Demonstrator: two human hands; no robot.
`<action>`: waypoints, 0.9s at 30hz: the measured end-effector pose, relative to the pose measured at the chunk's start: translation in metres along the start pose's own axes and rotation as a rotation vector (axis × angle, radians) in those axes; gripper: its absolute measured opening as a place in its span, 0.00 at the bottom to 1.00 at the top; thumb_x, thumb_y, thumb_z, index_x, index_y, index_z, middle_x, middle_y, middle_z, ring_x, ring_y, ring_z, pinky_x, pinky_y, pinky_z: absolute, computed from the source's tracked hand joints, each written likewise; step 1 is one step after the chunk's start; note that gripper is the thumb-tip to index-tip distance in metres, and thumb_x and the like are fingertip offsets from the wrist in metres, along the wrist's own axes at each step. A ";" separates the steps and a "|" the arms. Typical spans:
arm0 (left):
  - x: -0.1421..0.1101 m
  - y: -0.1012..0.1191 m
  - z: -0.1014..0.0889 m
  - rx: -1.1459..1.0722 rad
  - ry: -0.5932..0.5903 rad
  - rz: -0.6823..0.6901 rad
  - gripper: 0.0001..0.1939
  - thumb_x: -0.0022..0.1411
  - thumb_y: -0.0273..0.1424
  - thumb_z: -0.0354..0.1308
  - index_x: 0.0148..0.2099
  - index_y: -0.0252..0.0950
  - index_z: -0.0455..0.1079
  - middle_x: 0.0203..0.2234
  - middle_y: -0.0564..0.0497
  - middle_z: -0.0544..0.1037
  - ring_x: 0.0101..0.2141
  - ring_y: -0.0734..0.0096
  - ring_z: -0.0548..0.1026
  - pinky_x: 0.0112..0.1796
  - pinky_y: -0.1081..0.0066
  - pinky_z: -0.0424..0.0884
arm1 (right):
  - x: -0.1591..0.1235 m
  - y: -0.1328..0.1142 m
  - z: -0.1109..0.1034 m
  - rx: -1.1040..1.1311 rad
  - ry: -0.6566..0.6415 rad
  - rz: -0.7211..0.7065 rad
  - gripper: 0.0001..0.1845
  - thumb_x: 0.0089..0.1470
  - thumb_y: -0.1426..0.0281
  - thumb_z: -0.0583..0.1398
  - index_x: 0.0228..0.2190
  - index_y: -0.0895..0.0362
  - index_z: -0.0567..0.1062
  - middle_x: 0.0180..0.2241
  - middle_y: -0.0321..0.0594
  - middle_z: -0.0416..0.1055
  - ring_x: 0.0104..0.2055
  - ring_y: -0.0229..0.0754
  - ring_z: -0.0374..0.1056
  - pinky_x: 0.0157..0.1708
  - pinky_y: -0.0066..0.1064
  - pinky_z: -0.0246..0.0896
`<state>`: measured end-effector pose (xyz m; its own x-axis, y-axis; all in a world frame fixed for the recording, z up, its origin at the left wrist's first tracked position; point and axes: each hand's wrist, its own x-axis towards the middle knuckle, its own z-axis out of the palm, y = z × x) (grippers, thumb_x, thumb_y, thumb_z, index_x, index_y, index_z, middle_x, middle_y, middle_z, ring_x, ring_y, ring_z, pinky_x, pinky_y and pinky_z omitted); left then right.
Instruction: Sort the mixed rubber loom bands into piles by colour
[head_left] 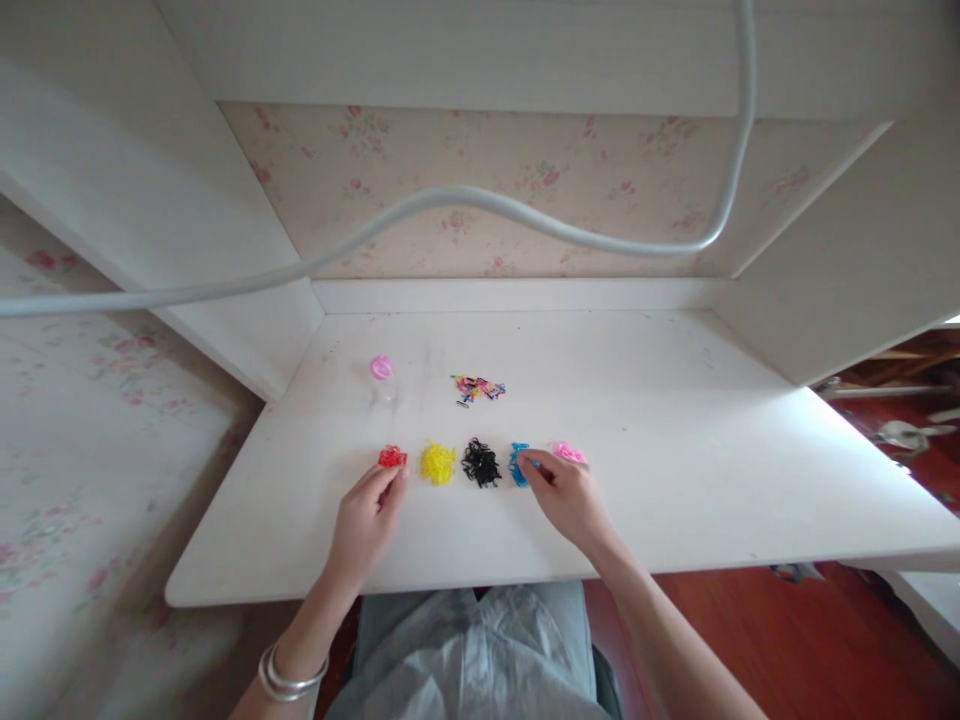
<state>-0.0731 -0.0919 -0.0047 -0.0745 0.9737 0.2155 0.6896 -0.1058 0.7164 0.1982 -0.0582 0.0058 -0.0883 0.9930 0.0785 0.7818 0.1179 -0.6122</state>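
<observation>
Near the tabletop's [690, 470] front edge, the left hand's [365, 515] fingers bunch at the red bands [391, 456], the right hand's [574, 498] at the blue bands [515, 465] — whether clamped on any, I cannot tell. Such tiny loops look light, soft, springy — best pinched singly by one side.

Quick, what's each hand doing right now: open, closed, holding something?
Left hand: closed in a pinch at the red pile; cannot tell whether it holds anything.
Right hand: closed in a pinch at the blue pile; likewise cannot tell.

2 hands [365, 518], 5 single-colour piles [481, 463]; white desk [690, 450]
</observation>
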 end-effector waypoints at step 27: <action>-0.033 -0.051 -0.002 0.047 0.068 -0.085 0.14 0.65 0.37 0.46 0.36 0.37 0.70 0.25 0.52 0.72 0.27 0.73 0.69 0.31 0.74 0.65 | 0.113 -0.050 0.041 -0.549 -0.421 -0.157 0.18 0.61 0.65 0.46 0.40 0.51 0.75 0.41 0.42 0.74 0.43 0.44 0.69 0.39 0.31 0.58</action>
<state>-0.1067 -0.1194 -0.0472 -0.1816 0.9626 0.2010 0.7119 -0.0123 0.7022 0.1244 0.0481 0.0130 -0.3704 0.8959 -0.2454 0.9285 0.3496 -0.1252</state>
